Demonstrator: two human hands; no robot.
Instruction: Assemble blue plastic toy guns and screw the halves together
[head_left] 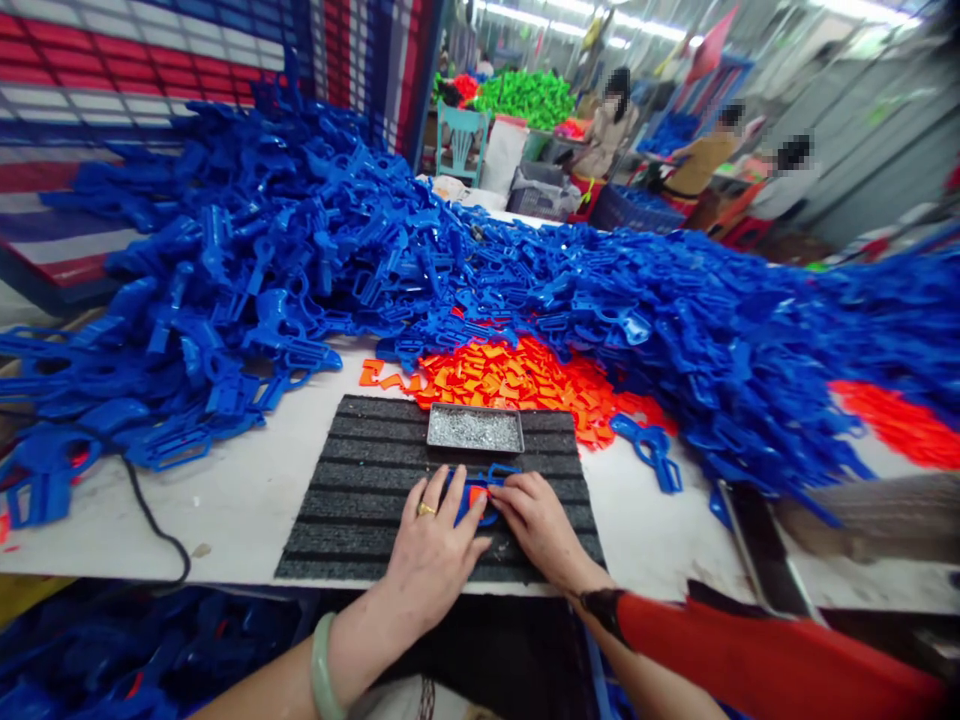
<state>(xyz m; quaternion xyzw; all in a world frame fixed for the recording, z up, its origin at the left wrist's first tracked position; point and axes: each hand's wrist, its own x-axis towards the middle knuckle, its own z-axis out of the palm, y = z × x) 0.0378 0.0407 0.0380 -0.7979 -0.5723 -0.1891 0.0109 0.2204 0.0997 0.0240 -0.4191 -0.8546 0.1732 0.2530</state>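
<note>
Two hands, the left hand and the right hand, grip a blue plastic toy gun part on a dark ribbed mat. Just past it sit a metal tray of tiny screws and orange plastic bits, below big blue heaps.

Blue moulded plastic parts: glossy, smooth. Orange plastic pieces: shiny. Shallow metal tray: dull grey, holding bright metal screws. Ribbed dark mat: rough, matt fibre. Table: smooth white top, low sheen.
</note>
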